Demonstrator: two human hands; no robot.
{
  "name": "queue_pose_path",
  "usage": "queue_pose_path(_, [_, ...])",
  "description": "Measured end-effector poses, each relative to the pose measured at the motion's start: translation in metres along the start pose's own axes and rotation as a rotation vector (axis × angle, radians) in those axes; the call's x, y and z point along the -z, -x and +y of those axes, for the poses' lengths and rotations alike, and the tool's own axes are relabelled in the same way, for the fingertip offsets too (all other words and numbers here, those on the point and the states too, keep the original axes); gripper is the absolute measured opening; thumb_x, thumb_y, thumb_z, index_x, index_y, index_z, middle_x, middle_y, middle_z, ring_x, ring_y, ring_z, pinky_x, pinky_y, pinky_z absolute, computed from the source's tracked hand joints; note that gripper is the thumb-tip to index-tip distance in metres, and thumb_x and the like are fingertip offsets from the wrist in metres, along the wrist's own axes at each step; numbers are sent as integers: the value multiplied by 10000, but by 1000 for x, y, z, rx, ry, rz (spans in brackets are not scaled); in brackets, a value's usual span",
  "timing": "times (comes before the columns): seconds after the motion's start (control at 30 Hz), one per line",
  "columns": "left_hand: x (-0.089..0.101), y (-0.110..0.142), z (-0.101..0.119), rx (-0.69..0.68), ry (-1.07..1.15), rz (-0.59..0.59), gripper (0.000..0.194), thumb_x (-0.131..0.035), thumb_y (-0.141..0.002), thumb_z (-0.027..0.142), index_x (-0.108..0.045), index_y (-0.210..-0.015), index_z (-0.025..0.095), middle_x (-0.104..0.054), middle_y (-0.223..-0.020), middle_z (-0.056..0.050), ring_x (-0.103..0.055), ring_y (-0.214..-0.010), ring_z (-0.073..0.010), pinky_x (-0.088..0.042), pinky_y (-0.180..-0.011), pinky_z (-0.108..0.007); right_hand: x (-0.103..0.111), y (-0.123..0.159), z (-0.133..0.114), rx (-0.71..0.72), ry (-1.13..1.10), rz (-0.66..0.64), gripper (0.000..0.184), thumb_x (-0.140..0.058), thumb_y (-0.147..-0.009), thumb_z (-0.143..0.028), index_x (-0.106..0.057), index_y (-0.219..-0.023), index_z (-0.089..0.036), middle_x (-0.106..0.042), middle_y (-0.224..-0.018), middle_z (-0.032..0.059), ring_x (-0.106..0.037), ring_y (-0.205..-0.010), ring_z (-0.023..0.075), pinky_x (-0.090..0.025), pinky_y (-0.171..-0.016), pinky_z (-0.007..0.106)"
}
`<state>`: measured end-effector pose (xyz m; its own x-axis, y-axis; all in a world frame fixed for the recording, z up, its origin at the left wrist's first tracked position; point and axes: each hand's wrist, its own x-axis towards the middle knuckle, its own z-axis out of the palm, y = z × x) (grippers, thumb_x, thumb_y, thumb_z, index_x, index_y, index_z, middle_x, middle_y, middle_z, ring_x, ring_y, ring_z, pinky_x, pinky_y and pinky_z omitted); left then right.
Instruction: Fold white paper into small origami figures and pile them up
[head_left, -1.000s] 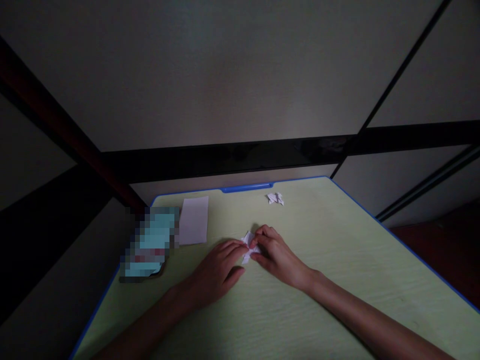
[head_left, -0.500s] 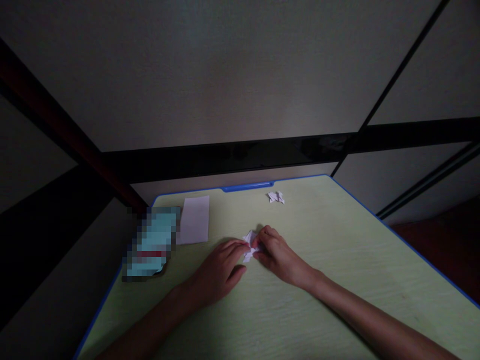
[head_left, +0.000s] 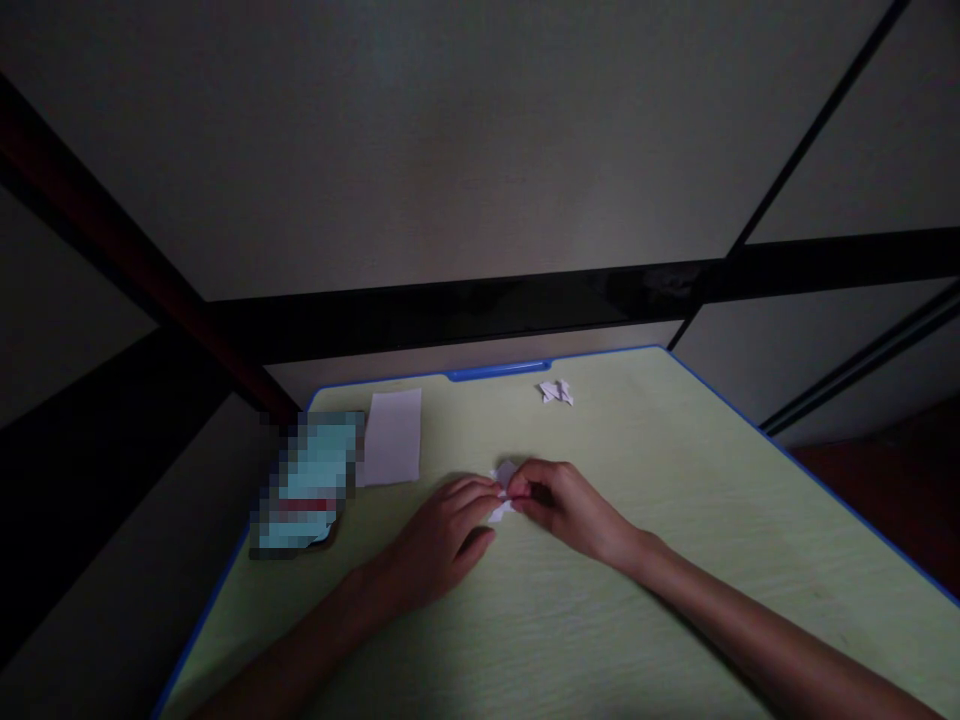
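Note:
A small piece of folded white paper [head_left: 505,474] lies on the pale green table between my two hands. My left hand [head_left: 453,530] rests on its left side, the fingers held together with their tips pressing the paper and the thumb apart on the table side. From the right, my right hand [head_left: 564,505] pinches the paper between thumb and bent index finger. My fingertips hide much of the paper's middle. Farther back stands a small folded paper shape [head_left: 556,392] with pointed corners, touched by neither hand.
A stack or sheet of white paper [head_left: 393,437] lies at the back left. Beside it is a phone-like object [head_left: 309,480], blurred by pixels. The table [head_left: 675,480] has a blue edge and a blue recessed handle [head_left: 499,371]; cabinet panels [head_left: 465,150] rise behind it.
My right hand has turned slightly, its knuckles moving right and its fingers bending more over the paper. A paper flap at the top now looks flatter. My left hand stays nearly in place.

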<state>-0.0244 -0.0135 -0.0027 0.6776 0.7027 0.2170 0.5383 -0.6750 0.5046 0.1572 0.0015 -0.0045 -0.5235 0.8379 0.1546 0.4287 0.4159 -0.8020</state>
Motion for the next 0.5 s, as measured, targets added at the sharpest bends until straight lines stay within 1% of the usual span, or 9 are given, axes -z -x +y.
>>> queue_pose_path(0.07, [-1, 1, -1, -3, -4, 4, 349, -443, -730, 130, -454, -1075, 183, -502, -1087, -66, -400, -1038, -170, -330, -911, -354, -1, 0, 0, -29, 21, 28, 50, -481, -722, -106, -507, -709, -146, -503, -620, -13, -445, -543, 89, -343, -501, 185])
queue_pose_path(0.13, [-2, 1, -1, 1, -10, 11, 369, -440, -733, 133, -433, -1097, 186, -492, -1103, -66, -397, -1042, -170, -327, -913, -360, -2, 0, -2, -24, 72, 72, 53, -485, -717, -98, -505, -713, -147, -495, -629, -10, -437, -545, 91, -341, -500, 189])
queue_pose_path(0.2, [-1, 2, 0, 5, -16, 8, 380, -436, -739, 138, -416, -1116, 185, -484, -1111, -67, -391, -1045, -168, -326, -915, -358, -3, 0, -3, 8, 117, 107, 72, -485, -713, -82, -511, -722, -148, -495, -680, 5, -451, -588, 101, -356, -526, 199])
queue_pose_path(0.3, [0, 1, 1, -6, -17, -13, 372, -430, -746, 133, -428, -1114, 183, -494, -1087, -67, -391, -1040, -165, -332, -909, -350, -4, 1, -5, 65, 143, 118, 110, -454, -736, -73, -533, -725, -149, -491, -741, 29, -475, -667, 117, -387, -588, 216])
queue_pose_path(0.37, [1, 0, 2, -15, -21, -18, 355, -430, -746, 126, -450, -1096, 181, -505, -1062, -69, -394, -1033, -167, -334, -905, -352, -1, 1, -5, 110, 156, 88, 148, -423, -764, -85, -552, -728, -147, -490, -763, 40, -484, -711, 123, -402, -627, 225])
queue_pose_path(0.5, [0, 0, 1, -17, -30, -16, 341, -434, -750, 131, -464, -1086, 181, -497, -1068, -70, -387, -1037, -165, -328, -907, -347, 9, 2, -5, 227, 221, -72, 113, -470, -764, -150, -573, -810, -146, -495, -820, 50, -493, -782, 135, -420, -699, 243])
